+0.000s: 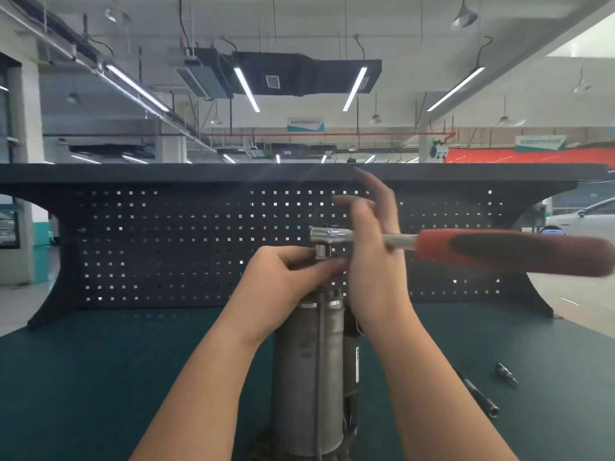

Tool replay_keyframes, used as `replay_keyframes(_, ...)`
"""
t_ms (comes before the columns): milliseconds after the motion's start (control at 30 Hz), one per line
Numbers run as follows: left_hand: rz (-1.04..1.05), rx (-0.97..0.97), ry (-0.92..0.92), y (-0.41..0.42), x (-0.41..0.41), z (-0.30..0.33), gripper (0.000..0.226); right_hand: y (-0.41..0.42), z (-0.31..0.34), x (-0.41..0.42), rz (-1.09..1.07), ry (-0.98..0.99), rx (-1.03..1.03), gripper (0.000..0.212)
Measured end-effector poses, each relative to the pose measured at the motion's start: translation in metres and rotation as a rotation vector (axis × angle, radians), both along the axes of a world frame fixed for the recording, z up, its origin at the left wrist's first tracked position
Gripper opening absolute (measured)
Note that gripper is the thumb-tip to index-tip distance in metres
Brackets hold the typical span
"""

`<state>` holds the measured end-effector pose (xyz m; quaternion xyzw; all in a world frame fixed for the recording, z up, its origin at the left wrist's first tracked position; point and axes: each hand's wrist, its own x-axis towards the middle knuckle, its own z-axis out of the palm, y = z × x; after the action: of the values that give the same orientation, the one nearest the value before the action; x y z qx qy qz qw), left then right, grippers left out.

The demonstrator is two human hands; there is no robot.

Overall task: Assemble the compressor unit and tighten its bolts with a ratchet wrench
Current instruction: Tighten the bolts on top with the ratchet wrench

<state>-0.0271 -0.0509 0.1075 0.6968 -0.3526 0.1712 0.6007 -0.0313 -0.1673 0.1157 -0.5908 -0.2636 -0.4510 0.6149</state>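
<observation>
Two hanging signs [305,124] and the compressor unit [307,361] label stay unreadable.

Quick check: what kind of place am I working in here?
Likely a factory or workshop hall: a workbench with a dark pegboard back, exposed ceiling ducts with strip lights, and a ratchet wrench in use.

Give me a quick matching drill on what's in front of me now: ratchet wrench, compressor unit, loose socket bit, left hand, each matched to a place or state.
Things:
1. ratchet wrench
2. compressor unit
3. loose socket bit
4. left hand

Places or states:
A. lying on the green mat, off to the right
B. standing upright on the bench
C. held level, red handle pointing right
D. gripping the top of the unit, under the wrench head

Pairs: 1-C, 2-B, 3-A, 4-D
</observation>
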Motion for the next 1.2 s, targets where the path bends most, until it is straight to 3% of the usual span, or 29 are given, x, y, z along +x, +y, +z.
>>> replay_keyframes(67,0.044,0.04,-0.007,0.001,0.002,-0.001,0.019,0.004,0.002,-0.005,-0.156,-0.048,-0.221,0.038)
replay_keyframes(100,0.057,0.046,-0.003,0.001,0.001,-0.001,0.019,0.0,0.001,-0.003,-0.17,-0.052,-0.218,0.04)
replay_keyframes(167,0.067,0.038,0.012,0.002,0.002,-0.002,0.017,-0.012,-0.002,0.002,-0.048,0.047,-0.035,0.035)
replay_keyframes(233,0.091,0.044,0.019,0.002,0.002,-0.003,0.016,-0.019,-0.003,0.005,0.127,0.391,0.122,0.029)
replay_keyframes(300,0.092,0.043,0.011,0.001,0.003,-0.004,0.015,-0.017,-0.005,0.005,0.202,0.515,0.188,0.03)
replay_keyframes(367,0.044,0.014,0.034,0.002,0.002,-0.001,0.017,-0.006,-0.001,-0.001,0.128,0.283,0.155,0.031)
replay_keyframes(467,0.018,0.025,0.029,0.001,0.001,0.0,0.019,0.011,0.005,-0.013,-0.033,0.038,-0.161,0.027)
replay_keyframes(533,0.041,0.033,0.012,0.0,0.002,-0.001,0.023,0.011,0.006,-0.014,-0.127,0.005,-0.264,0.023)
replay_keyframes(600,0.094,0.065,-0.013,0.001,0.002,-0.002,0.028,-0.006,0.004,-0.006,-0.182,-0.018,-0.185,0.029)
replay_keyframes(667,0.117,0.075,0.003,0.003,0.004,-0.003,0.027,-0.029,0.001,0.005,-0.191,0.201,-0.1,0.029)
replay_keyframes(733,0.123,0.096,0.002,0.003,0.004,-0.004,0.026,-0.035,-0.005,0.009,0.036,0.575,-0.03,0.029)
replay_keyframes(767,0.131,0.106,-0.008,0.002,0.004,-0.004,0.028,-0.034,-0.009,0.015,0.21,0.646,0.033,0.032)
replay_keyframes(833,0.175,0.144,-0.037,0.002,0.006,-0.004,0.054,-0.03,-0.01,0.023,0.451,0.578,0.213,0.029)
replay_keyframes(900,0.24,0.248,-0.04,0.007,0.008,-0.005,0.091,-0.029,-0.004,0.021,0.548,0.471,0.341,0.024)
replay_keyframes(933,0.255,0.31,-0.015,0.011,0.009,-0.005,0.099,-0.03,-0.001,0.018,0.577,0.432,0.37,0.023)
replay_keyframes(1033,0.181,0.403,0.114,0.021,0.01,-0.005,0.085,-0.032,0.0,0.016,0.579,0.376,0.358,0.022)
replay_keyframes(1200,0.091,0.35,0.181,0.021,0.009,-0.007,0.046,-0.028,-0.001,0.015,0.561,0.277,0.347,0.036)
